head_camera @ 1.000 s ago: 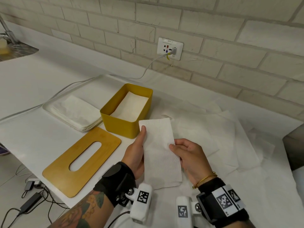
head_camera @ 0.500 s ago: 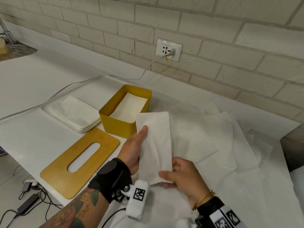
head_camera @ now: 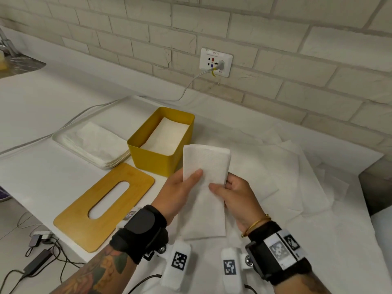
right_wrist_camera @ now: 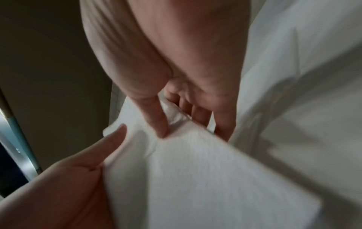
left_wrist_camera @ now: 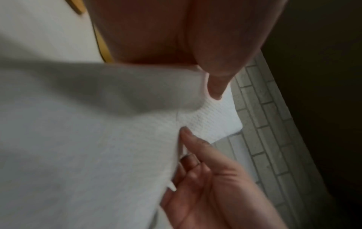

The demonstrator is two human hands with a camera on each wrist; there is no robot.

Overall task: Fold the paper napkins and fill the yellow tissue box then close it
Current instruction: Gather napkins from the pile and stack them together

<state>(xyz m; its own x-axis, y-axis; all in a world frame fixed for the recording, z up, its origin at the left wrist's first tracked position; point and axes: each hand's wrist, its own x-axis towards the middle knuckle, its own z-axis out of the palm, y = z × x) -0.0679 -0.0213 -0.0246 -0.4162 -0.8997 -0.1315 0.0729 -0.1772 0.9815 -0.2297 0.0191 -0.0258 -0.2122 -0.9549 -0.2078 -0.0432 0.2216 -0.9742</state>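
A long folded white napkin is held up in front of me, just right of the open yellow tissue box. My left hand pinches its left edge, thumb on top. My right hand pinches the right edge, thumb across the front. Both wrist views show the napkin between thumb and fingers. White folded napkins lie inside the box. The wooden lid with its oval slot lies flat, left of my left wrist.
A white tray with a stack of napkins stands left of the box. Loose unfolded napkins cover the counter to the right. A wall socket with a white cable is behind. The counter edge runs along the lower left, cables below.
The right hand slid back up the napkin's right edge to mid height. The napkin stays upright between both hands, close to the box.
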